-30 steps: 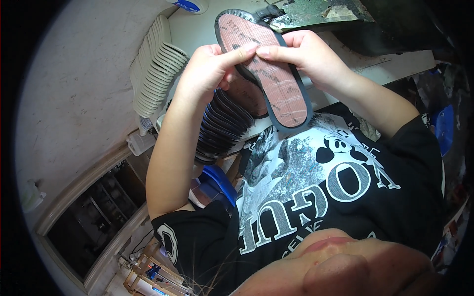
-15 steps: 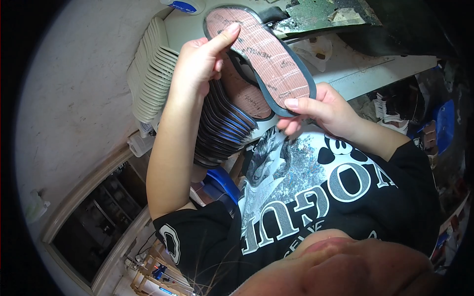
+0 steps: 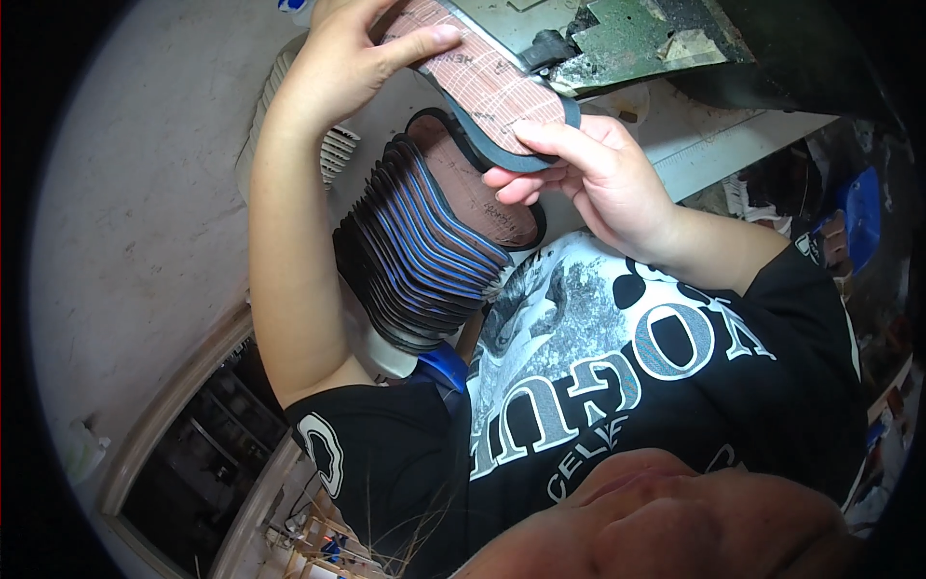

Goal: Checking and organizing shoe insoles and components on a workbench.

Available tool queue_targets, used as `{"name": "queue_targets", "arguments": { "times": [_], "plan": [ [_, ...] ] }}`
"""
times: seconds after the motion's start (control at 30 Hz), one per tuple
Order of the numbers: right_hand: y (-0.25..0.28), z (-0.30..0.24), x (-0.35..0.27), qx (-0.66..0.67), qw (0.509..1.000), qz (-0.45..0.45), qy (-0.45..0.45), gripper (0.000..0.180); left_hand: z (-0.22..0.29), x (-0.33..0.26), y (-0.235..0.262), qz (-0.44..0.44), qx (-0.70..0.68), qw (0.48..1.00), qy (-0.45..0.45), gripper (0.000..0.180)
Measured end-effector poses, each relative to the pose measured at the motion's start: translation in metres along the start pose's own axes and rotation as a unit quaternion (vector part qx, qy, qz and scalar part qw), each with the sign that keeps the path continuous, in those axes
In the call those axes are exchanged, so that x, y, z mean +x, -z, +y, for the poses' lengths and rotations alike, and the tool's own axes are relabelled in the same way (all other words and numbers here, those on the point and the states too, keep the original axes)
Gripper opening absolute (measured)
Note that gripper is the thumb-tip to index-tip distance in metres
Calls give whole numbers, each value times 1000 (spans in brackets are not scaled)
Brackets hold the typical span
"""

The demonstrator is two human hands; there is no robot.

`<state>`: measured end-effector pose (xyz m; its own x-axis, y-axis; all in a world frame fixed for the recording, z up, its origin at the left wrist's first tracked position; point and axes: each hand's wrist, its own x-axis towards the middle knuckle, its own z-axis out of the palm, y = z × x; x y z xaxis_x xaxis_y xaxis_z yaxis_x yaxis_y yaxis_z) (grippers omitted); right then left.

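Note:
Both hands hold one flat shoe insole (image 3: pixel 487 87), pinkish-brown on top with a dark blue-grey rim. My left hand (image 3: pixel 352 63) grips its far end, thumb pressed on the top face. My right hand (image 3: pixel 588 179) pinches the near rounded end, fingers over the rim. Just below the held insole leans a fanned stack of several like insoles (image 3: pixel 429 251), dark with blue edges, the top one showing its brown face. The stack rests against my chest and the bench edge.
A stack of white insoles (image 3: pixel 333 145) stands behind my left forearm. A dark machine with a worn green plate (image 3: pixel 656 39) sits at the top right on a white bench (image 3: pixel 709 130). Cluttered shelves lie at the lower left, and blue objects (image 3: pixel 858 217) at the far right.
The held insole has moved up and away from the stack toward the machine. My left hand slid to its far end and my right hand shifted to its near end.

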<state>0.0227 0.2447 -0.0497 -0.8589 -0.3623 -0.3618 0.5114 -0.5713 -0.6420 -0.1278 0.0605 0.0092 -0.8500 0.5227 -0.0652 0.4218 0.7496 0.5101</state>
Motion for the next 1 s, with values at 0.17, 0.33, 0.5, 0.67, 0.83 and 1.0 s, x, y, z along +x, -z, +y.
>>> {"name": "queue_targets", "arguments": {
  "times": [0.17, 0.33, 0.5, 0.67, 0.83, 1.0],
  "plan": [
    [0, -5, 0, 8, 1000, 4, 15, 40, 25, 15, 2, -211, 9, 974, -84, 49],
    [-1, -13, -4, -39, 999, 31, -14, 43, 14, 10, -9, -294, -152, 943, 25, 37],
    [4, -20, 1, -64, 996, 43, -32, 44, 17, -8, -15, -222, -124, 965, 62, 30],
    [12, -18, 12, -92, 995, 42, -16, 41, 24, -29, -24, -195, -209, 942, 176, 27],
    [14, -22, 29, -142, 990, 23, -10, 40, 15, -38, -32, -172, -152, 953, 197, 33],
    [15, -18, 39, -147, 989, -2, 19, 29, 14, -46, -37, -131, -264, 925, 241, 43]
  ]
}}
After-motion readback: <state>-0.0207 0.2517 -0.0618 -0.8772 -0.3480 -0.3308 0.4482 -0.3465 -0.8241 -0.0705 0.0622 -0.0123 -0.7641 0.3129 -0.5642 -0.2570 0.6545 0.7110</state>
